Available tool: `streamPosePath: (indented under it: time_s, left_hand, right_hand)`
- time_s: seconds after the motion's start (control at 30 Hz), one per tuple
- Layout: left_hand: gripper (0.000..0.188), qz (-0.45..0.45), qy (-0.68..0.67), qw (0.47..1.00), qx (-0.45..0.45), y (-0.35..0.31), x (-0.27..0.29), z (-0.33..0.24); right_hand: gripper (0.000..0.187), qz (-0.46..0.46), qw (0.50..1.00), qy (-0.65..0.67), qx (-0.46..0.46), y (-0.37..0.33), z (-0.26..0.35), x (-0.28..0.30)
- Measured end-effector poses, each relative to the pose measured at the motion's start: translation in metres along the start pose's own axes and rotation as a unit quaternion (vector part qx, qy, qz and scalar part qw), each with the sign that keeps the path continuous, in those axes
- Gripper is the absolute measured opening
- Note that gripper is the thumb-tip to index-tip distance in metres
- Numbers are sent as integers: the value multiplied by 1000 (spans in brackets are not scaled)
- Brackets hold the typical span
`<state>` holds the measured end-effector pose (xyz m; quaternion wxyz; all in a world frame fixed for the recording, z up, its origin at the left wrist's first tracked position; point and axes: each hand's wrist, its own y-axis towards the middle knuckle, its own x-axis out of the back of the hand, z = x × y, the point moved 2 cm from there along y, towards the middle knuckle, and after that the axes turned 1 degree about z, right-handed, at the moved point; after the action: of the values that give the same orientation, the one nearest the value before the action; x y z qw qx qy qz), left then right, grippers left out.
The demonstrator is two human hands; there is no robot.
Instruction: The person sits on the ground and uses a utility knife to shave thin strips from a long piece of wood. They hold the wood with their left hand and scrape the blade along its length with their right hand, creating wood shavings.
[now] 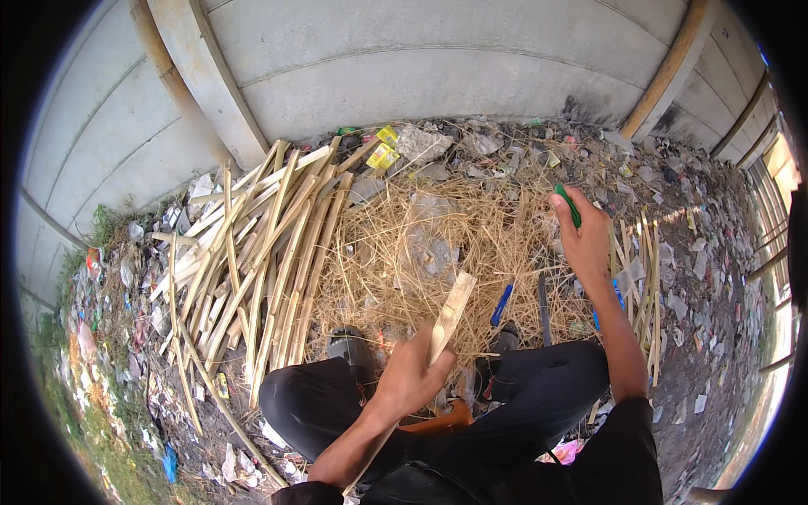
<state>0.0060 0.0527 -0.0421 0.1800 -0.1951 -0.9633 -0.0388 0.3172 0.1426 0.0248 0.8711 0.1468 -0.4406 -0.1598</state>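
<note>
The left hand grips one strip, the right hand one green object. One blue object and one dark blade lie on shavings. Piled strips overlap, past counting

Bright, diffuse daylight covers the scene evenly, leaving soft shadows among the straw at centre. Glare bleaches the far right rim toward white, while the black trousers at lower centre lose detail. The bamboo strip looks fairly crisp; greenery at lower left smears. Black corners surround the fisheye circle, and the wall's seams bow into arcs
</note>
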Motion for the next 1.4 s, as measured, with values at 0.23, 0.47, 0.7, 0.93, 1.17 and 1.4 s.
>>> streamPosePath:
  time_s: [0.23, 0.47, 0.7, 0.93, 1.17, 1.4]
  left_hand:
    - [37, -3, -16, 998, 63, 13, 10, -3]
    - [37, -21, -5, 1000, 13, 10, 9, -4]
    - [36, -71, 69, 995, -3, 11, 7, 2]
    - [38, -90, 106, 990, -19, 12, 4, 1]
    - [40, -93, 110, 989, -18, 13, 4, 0]
    - [40, -68, 110, 991, -25, -2, 3, -8]
  right_hand:
    - [27, 130, 971, 87, 182, -66, 61, -24]
    - [29, 153, 952, 57, 258, -75, 76, -40]
    - [33, 164, 950, 9, 265, -80, 72, -48]
    - [33, 150, 954, -5, 260, -81, 72, -47]
    - [30, 117, 953, -31, 279, -78, 69, -46]
    - [34, 23, 998, -18, 52, -29, 2, -10]
